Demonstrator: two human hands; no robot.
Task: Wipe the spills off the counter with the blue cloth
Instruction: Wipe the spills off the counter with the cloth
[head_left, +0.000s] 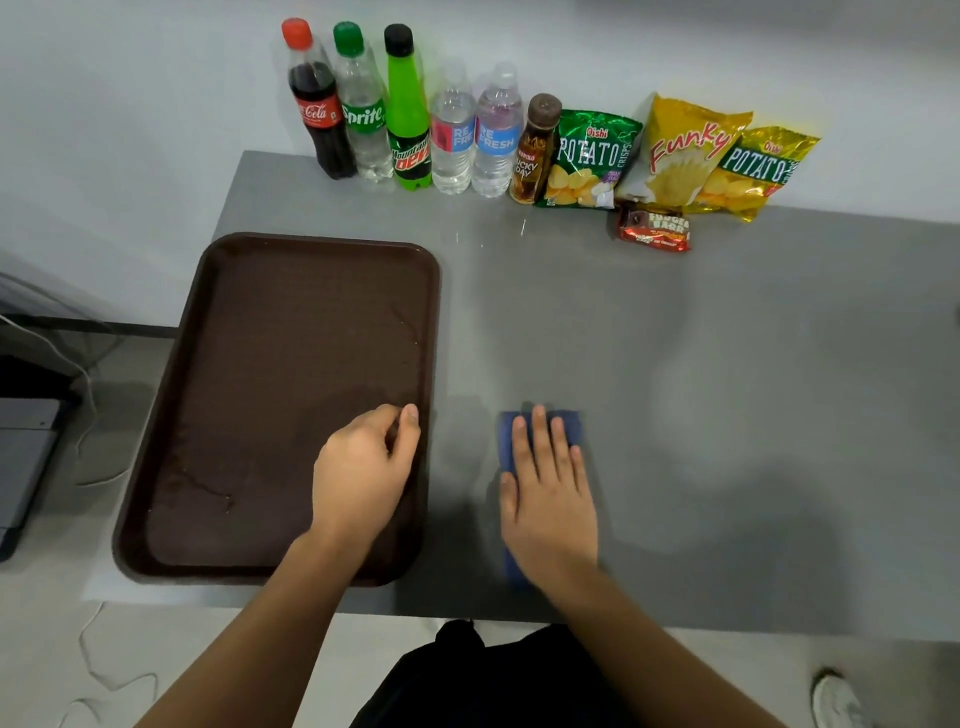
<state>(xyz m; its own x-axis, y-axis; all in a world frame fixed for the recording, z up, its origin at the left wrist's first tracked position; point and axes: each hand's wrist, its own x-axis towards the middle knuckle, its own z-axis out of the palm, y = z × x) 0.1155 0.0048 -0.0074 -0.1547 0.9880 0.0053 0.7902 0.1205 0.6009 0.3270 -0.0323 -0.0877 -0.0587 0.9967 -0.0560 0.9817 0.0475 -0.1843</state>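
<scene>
A folded blue cloth (508, 431) lies on the grey counter (727, 389) near its front edge. My right hand (548, 499) presses flat on top of the cloth, fingers spread and pointing away from me; most of the cloth is hidden under it and blurred. My left hand (363, 475) rests on the right part of the brown tray (171, 415), fingers loosely curled, holding nothing. A few small wet glints (522, 224) show on the counter in front of the bottles.
Along the back wall stand several bottles: cola (317, 109), Sprite (363, 114), Mountain Dew (408, 119), two water bottles (478, 135), a small brown bottle (535, 150). Chip bags (680, 156) and a snack bar (654, 229) lie at the back right. The counter's left edge runs beside the tray.
</scene>
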